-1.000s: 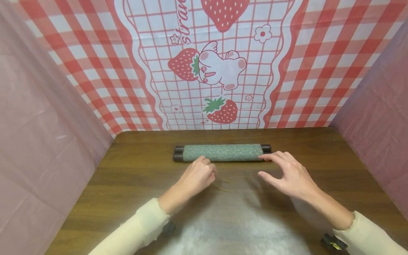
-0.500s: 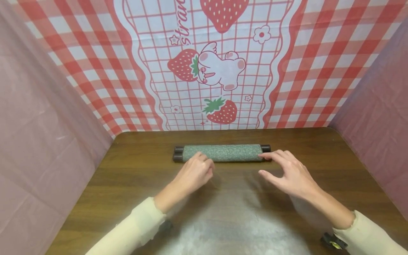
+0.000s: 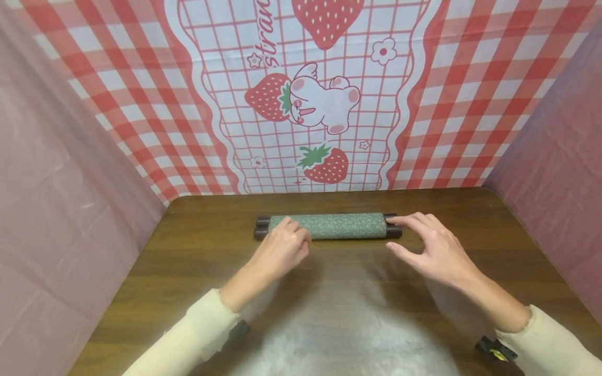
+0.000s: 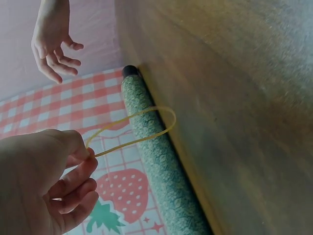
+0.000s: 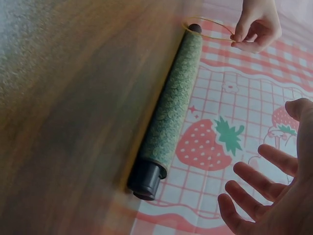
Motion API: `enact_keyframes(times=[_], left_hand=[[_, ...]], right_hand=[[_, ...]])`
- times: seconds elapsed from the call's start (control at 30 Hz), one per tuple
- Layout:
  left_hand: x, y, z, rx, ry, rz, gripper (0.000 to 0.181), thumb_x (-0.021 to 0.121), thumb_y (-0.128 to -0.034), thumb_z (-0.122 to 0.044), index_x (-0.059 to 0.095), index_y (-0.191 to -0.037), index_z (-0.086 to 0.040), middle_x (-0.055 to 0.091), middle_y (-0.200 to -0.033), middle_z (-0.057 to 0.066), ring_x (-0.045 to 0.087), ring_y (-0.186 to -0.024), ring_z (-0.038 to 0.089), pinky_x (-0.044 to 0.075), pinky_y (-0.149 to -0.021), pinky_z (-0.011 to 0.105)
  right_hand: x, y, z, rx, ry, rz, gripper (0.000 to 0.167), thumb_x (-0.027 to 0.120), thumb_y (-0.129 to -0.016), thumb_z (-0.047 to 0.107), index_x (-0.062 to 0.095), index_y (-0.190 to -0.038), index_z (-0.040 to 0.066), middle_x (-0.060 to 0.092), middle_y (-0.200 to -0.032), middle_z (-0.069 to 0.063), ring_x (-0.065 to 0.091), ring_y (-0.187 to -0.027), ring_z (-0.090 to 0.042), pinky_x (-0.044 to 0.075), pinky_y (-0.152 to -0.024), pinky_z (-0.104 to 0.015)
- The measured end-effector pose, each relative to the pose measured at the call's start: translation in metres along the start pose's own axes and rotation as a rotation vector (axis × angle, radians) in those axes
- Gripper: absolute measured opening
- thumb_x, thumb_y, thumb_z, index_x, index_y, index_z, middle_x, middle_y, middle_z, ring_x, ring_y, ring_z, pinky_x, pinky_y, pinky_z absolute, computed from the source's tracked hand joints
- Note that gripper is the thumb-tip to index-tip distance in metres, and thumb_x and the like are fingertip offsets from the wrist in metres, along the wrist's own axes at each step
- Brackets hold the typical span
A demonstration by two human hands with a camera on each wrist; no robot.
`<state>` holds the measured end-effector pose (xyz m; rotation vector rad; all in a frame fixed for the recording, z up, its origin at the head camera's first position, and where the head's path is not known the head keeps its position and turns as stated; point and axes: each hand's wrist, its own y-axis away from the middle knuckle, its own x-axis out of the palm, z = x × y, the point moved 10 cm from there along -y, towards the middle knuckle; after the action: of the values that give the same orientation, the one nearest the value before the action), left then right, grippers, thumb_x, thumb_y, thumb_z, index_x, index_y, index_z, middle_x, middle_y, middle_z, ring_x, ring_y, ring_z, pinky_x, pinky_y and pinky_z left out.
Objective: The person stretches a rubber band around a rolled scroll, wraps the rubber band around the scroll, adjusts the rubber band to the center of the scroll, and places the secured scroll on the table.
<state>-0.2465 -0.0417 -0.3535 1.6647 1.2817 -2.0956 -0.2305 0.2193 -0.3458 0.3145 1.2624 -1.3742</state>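
Note:
A green patterned scroll (image 3: 343,225), rolled from both sides onto dark rods (image 3: 394,232), lies across the far part of the table. My left hand (image 3: 282,248) is raised over its left half. Thumb and index finger pinch a thin yellow rubber band (image 4: 132,142), whose loop hangs free in front of the scroll in the left wrist view. In the head view the band is barely visible beside the hand. My right hand (image 3: 437,253) hovers by the scroll's right end with fingers spread, holding nothing. The right wrist view shows it apart from the scroll.
The brown wooden table (image 3: 329,318) ends at a red-and-white checked cloth (image 3: 470,104) with strawberry prints. Pink cloth walls (image 3: 61,224) close off both sides. A small dark device (image 3: 496,349) sits at the right wrist.
My left hand, still pinching the rubber band, has drifted a little left and away from me. The right hand has shifted slightly right. The scroll lies in place.

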Motion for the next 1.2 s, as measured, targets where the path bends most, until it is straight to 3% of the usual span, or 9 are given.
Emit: enact_keyframes(times=[0.3,0.57,0.9,1.2], left_hand=[[-0.008,-0.002,0.004,0.000,-0.039,-0.026,0.008,0.082,-0.0850,-0.005,0.080,-0.089,-0.012,0.081,-0.088,0.001,0.066,-0.081,0.019,0.056,-0.069,0.027],[-0.012,0.000,0.007,-0.013,-0.075,-0.058,0.011,0.085,-0.0817,-0.008,0.077,-0.086,-0.015,0.080,-0.088,-0.001,0.064,-0.080,0.018,0.053,-0.065,0.026],[-0.014,0.002,0.010,-0.025,-0.071,-0.051,0.020,0.090,-0.0791,-0.011,0.071,-0.085,-0.017,0.077,-0.088,-0.001,0.064,-0.082,0.019,0.055,-0.065,0.029],[-0.016,0.003,0.012,-0.017,-0.066,-0.055,0.020,0.091,-0.0798,-0.009,0.074,-0.088,-0.017,0.079,-0.089,-0.001,0.066,-0.083,0.019,0.057,-0.067,0.030]], right_hand=[[0.001,0.001,-0.001,0.001,-0.002,0.005,0.050,0.094,-0.088,0.027,0.077,-0.136,0.026,0.077,-0.116,0.004,0.068,-0.113,-0.022,0.053,-0.080,-0.044],[-0.004,0.000,-0.002,0.021,-0.014,-0.011,0.052,0.094,-0.089,0.028,0.076,-0.138,0.027,0.075,-0.116,0.007,0.053,-0.092,-0.007,0.043,-0.072,-0.029],[0.000,0.003,-0.002,0.009,-0.001,-0.010,0.052,0.094,-0.088,0.027,0.077,-0.137,0.026,0.076,-0.115,0.007,0.058,-0.097,-0.006,0.047,-0.074,-0.032],[0.001,0.003,-0.002,0.009,-0.005,-0.008,0.051,0.094,-0.088,0.028,0.077,-0.136,0.026,0.076,-0.115,0.007,0.061,-0.101,-0.007,0.048,-0.076,-0.034]])
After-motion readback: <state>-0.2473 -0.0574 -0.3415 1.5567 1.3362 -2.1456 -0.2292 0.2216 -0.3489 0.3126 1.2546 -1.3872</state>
